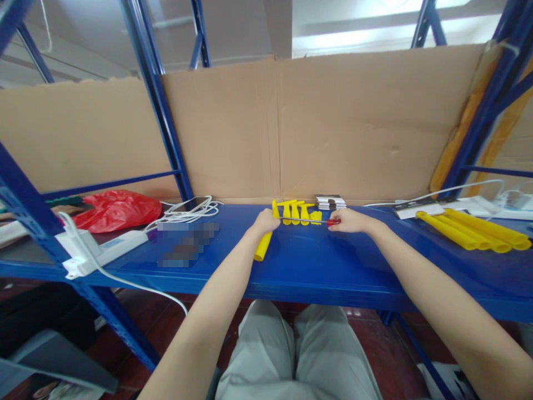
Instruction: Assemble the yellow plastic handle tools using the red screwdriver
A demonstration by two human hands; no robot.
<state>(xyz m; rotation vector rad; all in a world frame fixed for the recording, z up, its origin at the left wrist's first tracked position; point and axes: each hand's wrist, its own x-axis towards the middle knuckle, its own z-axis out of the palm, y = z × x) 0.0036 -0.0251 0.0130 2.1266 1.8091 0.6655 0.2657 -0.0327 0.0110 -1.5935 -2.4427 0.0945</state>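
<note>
My left hand point(266, 222) is closed around a yellow tube point(262, 248) whose lower end sticks out below the fist; a yellow piece point(275, 209) shows above it. In my right hand point(346, 220) is the red handle of a screwdriver point(332, 222). Its thin metal shaft runs level to the left, with the tip at my left hand; whether it touches the tube is hidden by the fingers. Just behind the shaft, several small yellow plastic parts point(296, 213) stand in a row on the blue table point(316, 261).
Several yellow tubes point(478, 230) lie at the right by white cables. A small stack of printed cards point(330, 202) sits against the cardboard wall point(233, 133). At left are a white power strip point(120, 247), coiled white cable point(195, 210) and a red plastic bag point(120, 211).
</note>
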